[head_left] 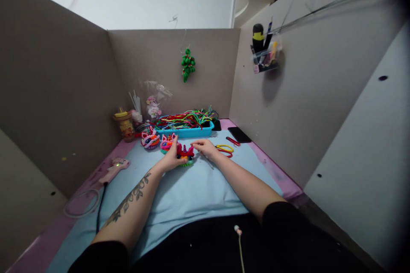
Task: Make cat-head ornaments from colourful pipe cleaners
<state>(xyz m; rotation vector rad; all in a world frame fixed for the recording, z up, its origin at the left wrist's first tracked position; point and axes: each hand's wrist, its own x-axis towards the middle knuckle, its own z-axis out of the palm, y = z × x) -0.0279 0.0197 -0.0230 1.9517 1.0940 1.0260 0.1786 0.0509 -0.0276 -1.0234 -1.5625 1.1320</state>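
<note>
My left hand (171, 160) is wrapped round a small red pipe-cleaner animal head (185, 152) with a purple horn and a green lower edge. The thumb points up and the fingers lie partly behind the piece. From the right, my right hand (206, 148) pinches at its pink ear; the exact contact is too small to make out. Just beyond my left hand sits a pink pipe-cleaner animal head (166, 142), partly covered by it. Farther left is a similar white, orange and pink head (150, 139). Below my right hand lies a thin metallic tool (208, 162).
A blue tray (185, 131) full of pipe cleaners stands behind my hands. On the right lie scissors (226, 150), a red cutter (233, 141) and a black phone (239, 135). A pink glue gun (114, 170) with its cord lies left, near a lidded cup (124, 126).
</note>
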